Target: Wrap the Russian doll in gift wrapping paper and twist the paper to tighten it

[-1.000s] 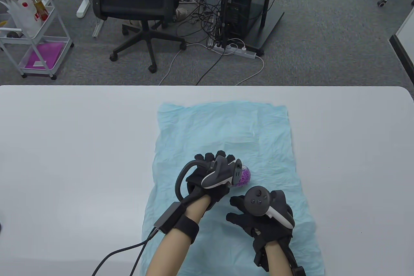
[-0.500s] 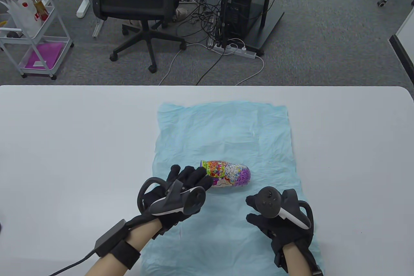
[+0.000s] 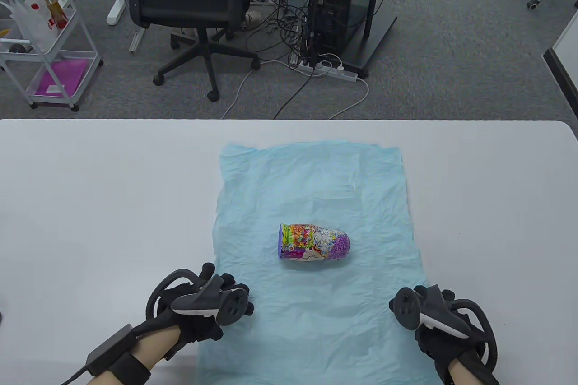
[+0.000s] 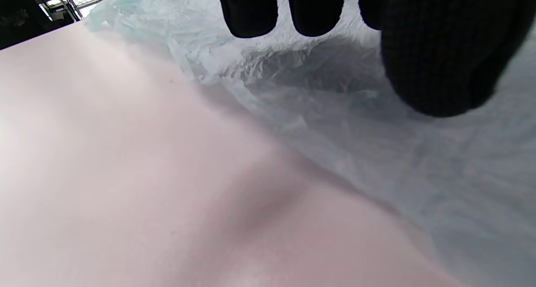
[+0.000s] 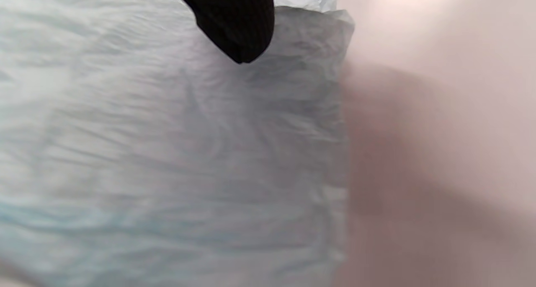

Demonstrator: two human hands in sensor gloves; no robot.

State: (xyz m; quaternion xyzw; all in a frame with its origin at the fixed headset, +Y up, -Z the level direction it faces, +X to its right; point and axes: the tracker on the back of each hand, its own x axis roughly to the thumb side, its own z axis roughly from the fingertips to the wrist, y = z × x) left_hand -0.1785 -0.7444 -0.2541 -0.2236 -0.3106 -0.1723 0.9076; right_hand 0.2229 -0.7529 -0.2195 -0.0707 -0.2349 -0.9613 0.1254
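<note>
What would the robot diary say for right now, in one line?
doll: lying sideways on blue paper, unwrapped | left hand: over paper's left edge | right hand: over right edge

White table [image 3: 113, 204] stretches across the view, its far edge meeting grey carpet, and one crinkled sheet of light blue wrapping paper [image 3: 311, 177] lies flat at its middle, running from mid-table to the near edge; the left wrist view shows the paper's [image 4: 326, 123] rumpled edge resting right on the pale tabletop [image 4: 104, 174]
</note>
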